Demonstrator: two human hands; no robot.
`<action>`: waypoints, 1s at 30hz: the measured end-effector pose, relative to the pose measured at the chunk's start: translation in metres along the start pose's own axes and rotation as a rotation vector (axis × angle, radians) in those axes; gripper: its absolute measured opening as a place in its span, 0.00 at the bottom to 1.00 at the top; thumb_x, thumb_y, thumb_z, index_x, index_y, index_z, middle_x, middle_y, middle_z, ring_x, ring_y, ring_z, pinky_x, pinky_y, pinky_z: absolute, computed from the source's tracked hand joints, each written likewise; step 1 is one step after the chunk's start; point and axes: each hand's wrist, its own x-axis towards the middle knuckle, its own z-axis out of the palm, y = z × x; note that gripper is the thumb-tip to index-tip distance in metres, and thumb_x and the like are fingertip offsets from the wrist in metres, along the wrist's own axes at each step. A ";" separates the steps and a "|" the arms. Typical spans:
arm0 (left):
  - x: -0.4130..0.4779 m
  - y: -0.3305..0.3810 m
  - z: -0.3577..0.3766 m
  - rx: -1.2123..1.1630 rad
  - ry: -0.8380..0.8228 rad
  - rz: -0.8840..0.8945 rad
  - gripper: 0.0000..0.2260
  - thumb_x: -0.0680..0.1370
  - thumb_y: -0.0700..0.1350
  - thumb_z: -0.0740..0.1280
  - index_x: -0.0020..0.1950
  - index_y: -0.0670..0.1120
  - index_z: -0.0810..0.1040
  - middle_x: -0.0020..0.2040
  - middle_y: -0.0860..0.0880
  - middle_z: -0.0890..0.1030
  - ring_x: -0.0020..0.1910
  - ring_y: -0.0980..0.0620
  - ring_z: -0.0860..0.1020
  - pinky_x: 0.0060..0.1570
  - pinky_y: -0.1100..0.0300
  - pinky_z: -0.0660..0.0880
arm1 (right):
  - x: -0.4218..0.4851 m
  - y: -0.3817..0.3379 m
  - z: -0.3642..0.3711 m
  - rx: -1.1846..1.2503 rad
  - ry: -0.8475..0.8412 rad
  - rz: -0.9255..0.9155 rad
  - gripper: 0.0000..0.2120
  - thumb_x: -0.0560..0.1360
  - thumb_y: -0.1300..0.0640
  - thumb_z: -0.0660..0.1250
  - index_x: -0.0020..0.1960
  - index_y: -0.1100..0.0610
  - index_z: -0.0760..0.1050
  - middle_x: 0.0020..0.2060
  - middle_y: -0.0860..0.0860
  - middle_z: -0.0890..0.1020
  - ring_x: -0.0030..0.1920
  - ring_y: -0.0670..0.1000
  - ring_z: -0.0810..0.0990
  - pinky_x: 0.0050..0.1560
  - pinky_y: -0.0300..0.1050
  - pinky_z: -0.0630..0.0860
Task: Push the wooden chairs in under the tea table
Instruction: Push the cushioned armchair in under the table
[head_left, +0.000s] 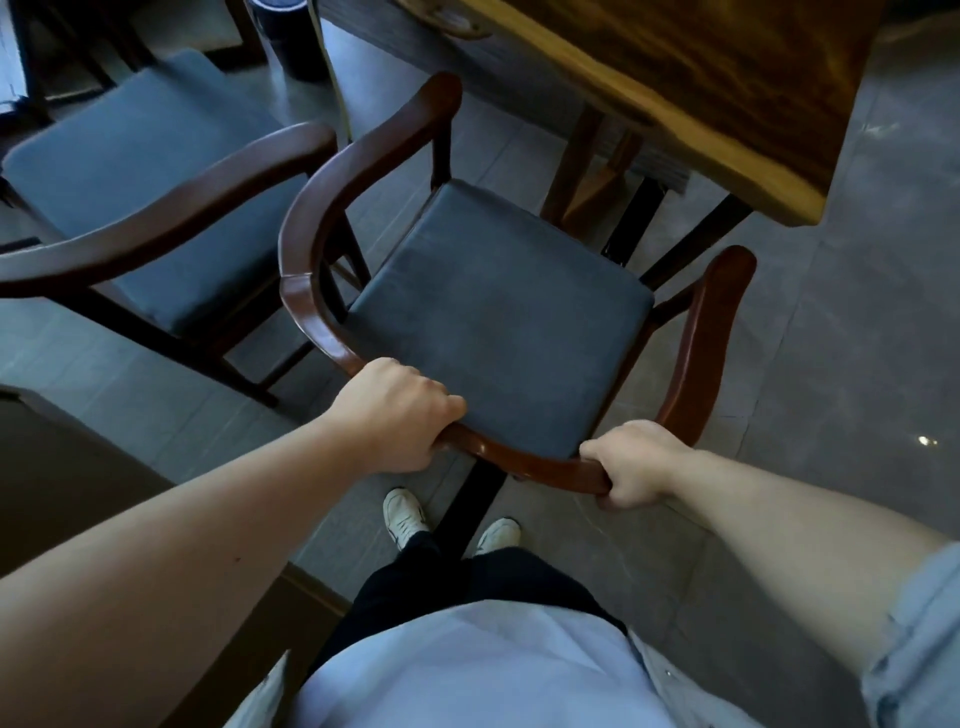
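A wooden chair (493, 312) with a curved dark-red back rail and a grey seat cushion stands in front of me. Its front points toward the tea table (701, 93), a thick slab of yellow-brown wood at the upper right. The seat's far corner lies close to the table's legs, outside the tabletop's edge. My left hand (395, 410) grips the back rail at its left side. My right hand (634, 462) grips the same rail at its right side. A second matching chair (145, 171) stands to the left, apart from the table.
A dark cylindrical bin (288, 36) stands at the top behind the chairs. A dark low cabinet edge (62, 467) sits at my lower left. My feet in white shoes (405, 514) stand on the grey tiled floor right behind the chair.
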 end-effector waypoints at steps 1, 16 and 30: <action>0.000 0.000 -0.001 -0.004 -0.007 -0.015 0.11 0.71 0.58 0.63 0.47 0.52 0.75 0.41 0.52 0.82 0.43 0.46 0.80 0.42 0.54 0.74 | 0.003 0.002 -0.001 -0.013 0.000 -0.017 0.14 0.60 0.41 0.66 0.41 0.47 0.70 0.33 0.44 0.76 0.37 0.51 0.78 0.39 0.46 0.71; 0.041 0.039 -0.011 -0.084 0.012 -0.083 0.09 0.69 0.55 0.64 0.43 0.51 0.74 0.37 0.52 0.81 0.39 0.46 0.79 0.40 0.53 0.75 | -0.015 0.063 -0.006 -0.030 -0.025 -0.011 0.11 0.63 0.46 0.66 0.43 0.47 0.71 0.36 0.45 0.79 0.42 0.52 0.79 0.51 0.50 0.73; 0.055 0.051 -0.005 -0.096 0.070 -0.032 0.12 0.71 0.58 0.62 0.43 0.51 0.73 0.38 0.52 0.80 0.39 0.45 0.78 0.39 0.52 0.75 | -0.031 0.077 -0.001 0.065 0.087 0.014 0.11 0.63 0.48 0.68 0.44 0.47 0.72 0.41 0.46 0.78 0.45 0.52 0.77 0.48 0.49 0.73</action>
